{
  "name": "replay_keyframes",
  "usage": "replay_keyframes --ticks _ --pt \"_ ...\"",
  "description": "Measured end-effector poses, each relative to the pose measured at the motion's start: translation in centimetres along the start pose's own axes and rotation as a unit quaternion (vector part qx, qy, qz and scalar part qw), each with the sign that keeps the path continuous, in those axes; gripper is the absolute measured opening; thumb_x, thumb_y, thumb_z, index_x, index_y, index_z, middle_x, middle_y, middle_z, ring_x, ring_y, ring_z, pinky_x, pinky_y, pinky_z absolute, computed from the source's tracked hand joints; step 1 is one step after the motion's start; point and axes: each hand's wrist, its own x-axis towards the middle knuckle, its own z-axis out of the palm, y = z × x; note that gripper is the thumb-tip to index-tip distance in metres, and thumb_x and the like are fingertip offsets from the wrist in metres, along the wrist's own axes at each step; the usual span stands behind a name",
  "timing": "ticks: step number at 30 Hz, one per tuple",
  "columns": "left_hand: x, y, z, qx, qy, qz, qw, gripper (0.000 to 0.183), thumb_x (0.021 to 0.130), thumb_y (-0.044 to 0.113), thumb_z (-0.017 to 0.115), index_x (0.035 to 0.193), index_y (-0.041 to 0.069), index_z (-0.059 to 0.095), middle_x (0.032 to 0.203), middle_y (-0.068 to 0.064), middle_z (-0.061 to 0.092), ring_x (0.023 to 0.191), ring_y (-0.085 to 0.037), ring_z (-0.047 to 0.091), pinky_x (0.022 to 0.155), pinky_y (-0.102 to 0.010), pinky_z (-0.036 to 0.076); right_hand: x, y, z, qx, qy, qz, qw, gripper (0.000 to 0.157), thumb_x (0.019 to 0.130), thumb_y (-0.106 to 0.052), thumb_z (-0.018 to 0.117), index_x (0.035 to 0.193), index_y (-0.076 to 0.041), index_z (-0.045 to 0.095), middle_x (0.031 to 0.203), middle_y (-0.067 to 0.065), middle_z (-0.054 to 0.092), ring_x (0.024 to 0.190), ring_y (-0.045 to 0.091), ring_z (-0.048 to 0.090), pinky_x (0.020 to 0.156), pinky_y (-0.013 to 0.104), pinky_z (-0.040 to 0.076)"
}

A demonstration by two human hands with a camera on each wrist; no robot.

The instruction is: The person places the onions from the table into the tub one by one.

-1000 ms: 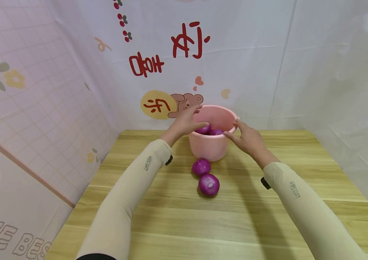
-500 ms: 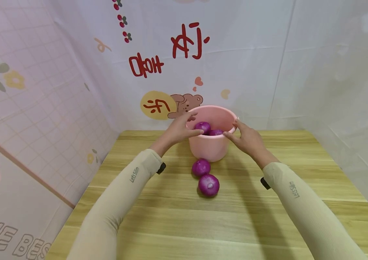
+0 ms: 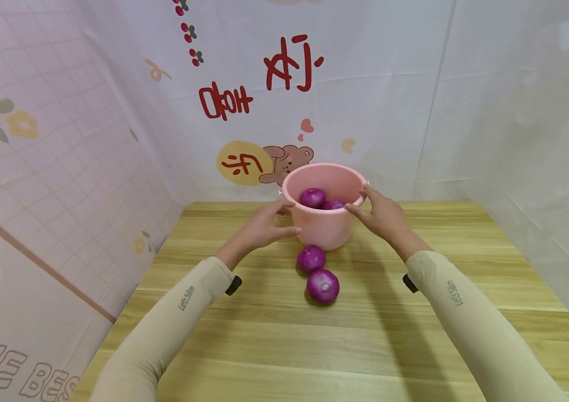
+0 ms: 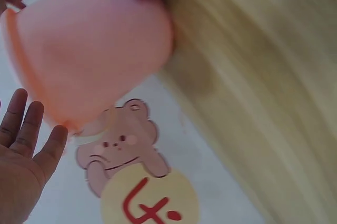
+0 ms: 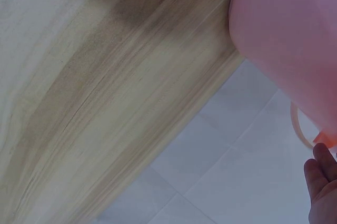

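A pink bucket (image 3: 321, 226) stands upright at the back of the table with red onions (image 3: 312, 198) inside, two of them showing. Two more lie in front of it: one onion (image 3: 311, 259) close to its base, another onion (image 3: 323, 286) nearer me. My left hand (image 3: 261, 226) is beside the bucket's left side, fingers spread and nothing held; the left wrist view shows its fingertips (image 4: 59, 132) by the rim. My right hand (image 3: 387, 215) holds the right side of the rim, thumb in front and fingers by the handle joint.
The wood-grain table (image 3: 264, 346) ends just behind the bucket, against a white printed cloth (image 3: 390, 111). Another cloth wall (image 3: 88, 167) runs along the left side. The bucket's thin handle (image 5: 296, 121) hangs down its outside.
My left hand has come out from over the bucket's opening, moving left and down to its outer side, uncovering the onions inside. The right hand and bucket have stayed put.
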Motion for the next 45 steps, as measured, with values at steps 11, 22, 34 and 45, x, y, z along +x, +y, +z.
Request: replay_keyframes --ticks 11,22,34,45 --pt "-1.2 -4.2 3.1 0.025 -0.025 -0.044 0.9984 0.071 0.084 0.036 0.081 0.140 0.006 0.052 0.134 -0.015 0.059 0.126 -0.029 0.052 0.107 -0.045 0.040 -0.1 0.1 0.1 0.002 -0.001 0.003 1.000 0.081 0.094 -0.065 0.050 0.145 -0.002 0.046 0.155 0.018 0.035 0.127 0.047 0.048 0.102 0.060 0.039" --pt "-1.1 -6.7 6.2 -0.003 -0.054 -0.083 0.9951 0.074 0.083 0.038 0.081 0.143 0.008 0.049 0.137 -0.017 0.056 0.129 -0.031 0.049 0.107 -0.046 0.040 0.1 0.1 0.1 0.002 0.003 -0.002 1.000 0.082 0.094 -0.065 0.050 0.147 -0.003 0.043 0.151 0.017 0.042 0.126 0.046 0.049 0.102 0.059 0.039" --pt "-0.8 -7.3 8.3 -0.003 -0.086 -0.093 0.9920 0.081 0.084 0.041 0.079 0.148 0.007 0.044 0.140 -0.018 0.053 0.131 -0.034 0.048 0.108 -0.047 0.039 0.1 -0.1 0.0 0.010 -0.004 0.004 1.000 0.082 0.094 -0.065 0.051 0.147 -0.003 0.044 0.152 0.018 0.041 0.128 0.046 0.047 0.103 0.060 0.038" --pt "-0.1 -7.9 9.6 0.007 -0.092 -0.050 0.9945 0.072 0.083 0.033 0.081 0.142 0.006 0.050 0.131 -0.014 0.059 0.123 -0.029 0.054 0.106 -0.043 0.041 0.1 0.0 0.0 0.012 -0.005 0.004 1.000 0.084 0.094 -0.065 0.051 0.149 -0.002 0.040 0.147 0.017 0.049 0.127 0.046 0.049 0.102 0.059 0.039"
